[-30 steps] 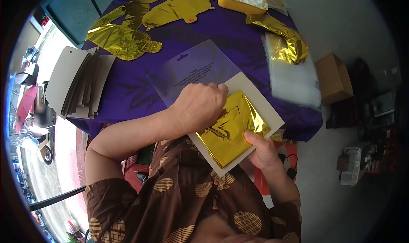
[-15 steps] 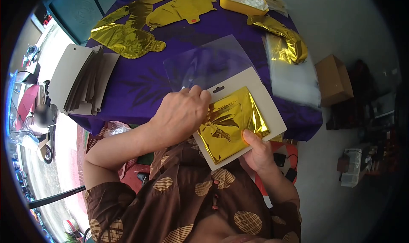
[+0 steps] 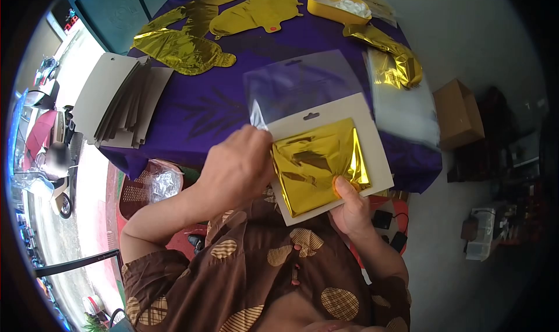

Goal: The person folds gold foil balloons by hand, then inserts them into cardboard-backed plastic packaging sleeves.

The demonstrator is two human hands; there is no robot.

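Observation:
My right hand (image 3: 351, 208) grips the lower right edge of a pale backing card (image 3: 377, 157), its thumb pressed on a folded gold foil balloon (image 3: 320, 163) that lies on the card. A hang hole is cut near the card's top edge. My left hand (image 3: 240, 162) is closed at the card's left side, fingers pinched on the lower left corner of a clear plastic bag (image 3: 303, 81). The bag spreads out beyond the card's top edge, over the table. The left fingertips are partly hidden from view.
A purple cloth covers the table (image 3: 192, 108). On it are a stack of grey cards (image 3: 125, 102), flat gold foil balloons (image 3: 250, 14), a yellow tray (image 3: 326, 7) and a pile of clear bags (image 3: 402, 110). A cardboard box (image 3: 457, 113) stands at right, a basket (image 3: 137, 192) below left.
My left hand has moved slightly left and down. The card has turned more upright, and the clear bag has shifted right with its hang hole now showing.

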